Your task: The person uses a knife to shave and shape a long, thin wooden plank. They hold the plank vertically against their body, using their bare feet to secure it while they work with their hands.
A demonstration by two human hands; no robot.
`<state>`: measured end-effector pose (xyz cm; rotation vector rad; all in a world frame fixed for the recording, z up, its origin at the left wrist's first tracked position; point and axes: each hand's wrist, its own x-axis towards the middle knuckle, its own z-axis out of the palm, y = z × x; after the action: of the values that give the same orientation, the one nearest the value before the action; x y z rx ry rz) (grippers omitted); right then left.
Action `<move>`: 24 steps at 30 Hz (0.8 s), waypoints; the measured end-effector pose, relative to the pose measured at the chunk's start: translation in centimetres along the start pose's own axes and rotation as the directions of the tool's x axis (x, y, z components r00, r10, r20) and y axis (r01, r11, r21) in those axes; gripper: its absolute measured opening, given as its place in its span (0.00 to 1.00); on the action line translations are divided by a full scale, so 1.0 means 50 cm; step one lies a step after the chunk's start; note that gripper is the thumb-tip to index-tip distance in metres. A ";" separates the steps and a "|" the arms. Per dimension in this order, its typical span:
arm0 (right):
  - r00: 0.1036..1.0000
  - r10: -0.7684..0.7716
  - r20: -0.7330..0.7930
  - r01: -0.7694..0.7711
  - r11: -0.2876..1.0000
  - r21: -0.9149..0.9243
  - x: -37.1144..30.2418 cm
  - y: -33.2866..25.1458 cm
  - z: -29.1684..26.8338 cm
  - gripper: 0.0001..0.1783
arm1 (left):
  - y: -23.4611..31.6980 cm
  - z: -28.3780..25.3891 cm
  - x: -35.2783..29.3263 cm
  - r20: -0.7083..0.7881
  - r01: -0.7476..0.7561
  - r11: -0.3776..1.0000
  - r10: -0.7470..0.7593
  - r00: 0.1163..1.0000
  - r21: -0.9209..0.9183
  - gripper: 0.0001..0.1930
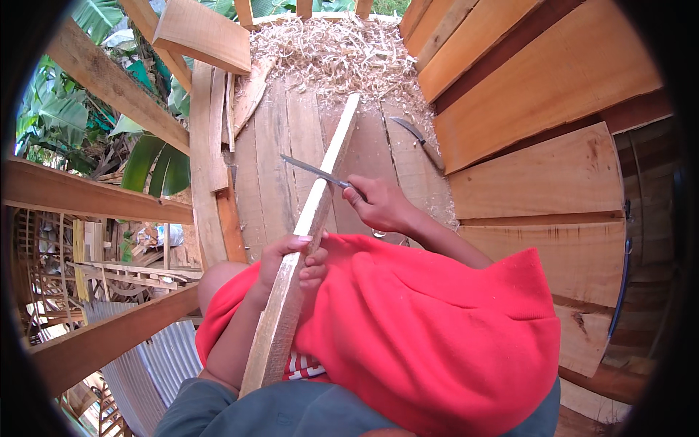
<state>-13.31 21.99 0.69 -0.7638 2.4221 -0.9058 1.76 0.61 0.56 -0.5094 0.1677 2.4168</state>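
A long squared strip of wood [285, 297] slants from my lap up and away over the plank floor. My left hand [295, 261] is wrapped round its lower middle. In my right hand [376, 202] is a knife [313, 170], gripped by the handle, which my fingers mostly cover. Its blade points left and lies across the wood's upper face, farther along than my left hand. The top face looks pale and freshly cut, while the side is rougher and browner.
A curved blade with a wooden handle [432, 154] lies on the floor [273, 146] at right. Wood shavings [335, 51] heap up at the far end. Board walls [539, 175] rise on the right; rails [102, 200] and a wood block [202, 35] stand left. Red cloth [422, 328] covers my lap.
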 end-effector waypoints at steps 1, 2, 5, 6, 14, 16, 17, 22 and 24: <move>1.000 0.005 -0.019 -0.005 0.999 0.033 -0.008 -0.010 0.007 0.24 | 0.001 0.004 0.000 -0.011 0.002 1.000 -0.002 1.000 0.011 0.23; 0.999 0.006 -0.035 -0.004 0.998 0.070 -0.014 -0.024 0.016 0.27 | 0.001 0.009 -0.004 -0.025 0.000 1.000 0.001 1.000 0.023 0.22; 0.997 0.072 -0.042 -0.076 0.990 -0.121 -0.029 -0.091 0.033 0.34 | -0.002 0.011 -0.008 -0.078 -0.015 0.998 0.019 0.997 0.053 0.22; 0.992 0.081 -0.098 -0.097 0.982 -0.165 -0.024 -0.096 0.045 0.34 | -0.001 0.013 -0.009 -0.097 -0.015 0.999 0.020 0.995 0.051 0.22; 0.932 0.066 -0.357 -0.165 0.953 -0.254 0.077 0.031 0.041 0.30 | -0.004 0.016 -0.012 -0.214 -0.010 0.991 0.038 0.976 0.131 0.21; 0.966 0.051 -0.252 -0.126 0.947 -0.294 0.050 -0.020 0.046 0.30 | -0.009 0.026 -0.018 -0.265 -0.012 0.979 0.066 0.962 0.202 0.21; 0.978 0.042 -0.205 -0.107 0.942 -0.318 0.029 -0.052 0.044 0.30 | -0.007 0.031 -0.014 -0.281 -0.011 0.970 0.081 0.956 0.243 0.21; 0.947 0.064 -0.315 -0.169 0.933 -0.318 0.074 0.026 0.027 0.29 | -0.009 0.017 -0.011 -0.249 -0.006 0.972 0.067 0.966 0.237 0.20; 0.900 -0.092 -0.426 -0.074 0.931 -0.359 0.075 0.050 0.040 0.25 | -0.004 0.014 -0.013 -0.225 -0.004 0.975 0.055 0.973 0.222 0.19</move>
<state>-15.84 20.29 -3.22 -0.7608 3.0492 -0.6855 2.13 0.56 1.47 -0.6859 0.5411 2.3254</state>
